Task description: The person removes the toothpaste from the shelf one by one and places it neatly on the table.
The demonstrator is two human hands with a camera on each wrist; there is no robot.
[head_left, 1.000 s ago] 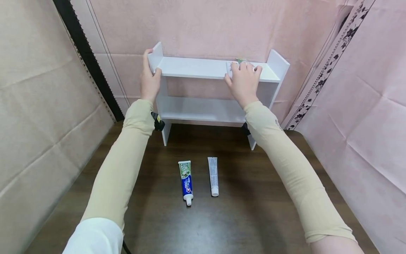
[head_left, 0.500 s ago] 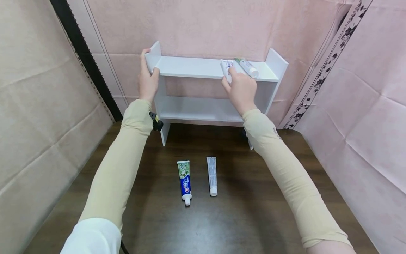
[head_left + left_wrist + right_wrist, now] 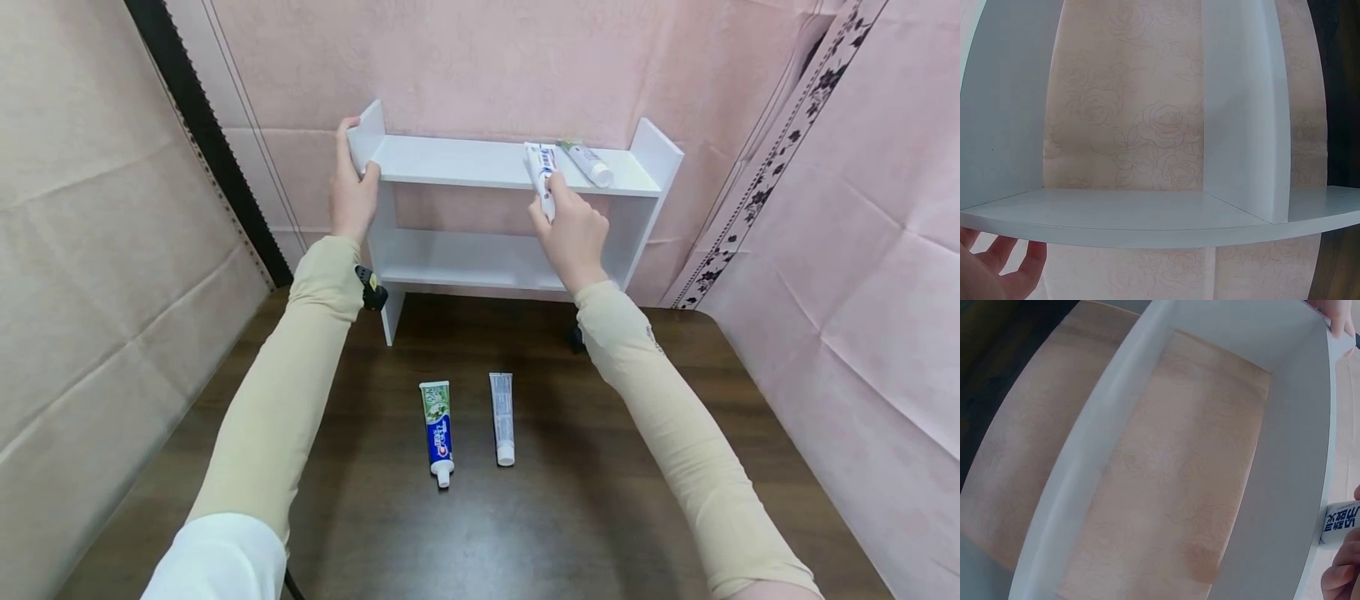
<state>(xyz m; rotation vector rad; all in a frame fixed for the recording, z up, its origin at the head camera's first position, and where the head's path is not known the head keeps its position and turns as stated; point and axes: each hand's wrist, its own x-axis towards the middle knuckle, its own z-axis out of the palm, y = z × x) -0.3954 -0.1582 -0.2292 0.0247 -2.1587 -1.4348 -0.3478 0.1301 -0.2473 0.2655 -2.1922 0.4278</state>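
Observation:
A white two-tier shelf (image 3: 450, 162) stands at the back of the dark table. My left hand (image 3: 354, 190) grips the shelf's upper left corner, thumb on the top board; its fingers (image 3: 1007, 265) show under the board (image 3: 1147, 219) in the left wrist view. My right hand (image 3: 572, 232) pinches the near end of a white-and-blue toothpaste tube (image 3: 542, 169), which lies on the top board and juts over its front edge. The tube's end (image 3: 1340, 523) shows beside the shelf in the right wrist view. A green-and-white tube (image 3: 588, 162) lies on the top board further right.
Two more tubes lie side by side on the table (image 3: 600, 500) in front of the shelf: a blue-and-green one (image 3: 437, 429) and a white one (image 3: 502, 417), caps toward me. Pink cloth walls close in behind and at the right, beige cloth at the left.
My right hand has drawn back from over the top board toward me and down, uncovering the green-and-white tube. The white-and-blue tube now hangs over the front edge. The left hand has stayed put.

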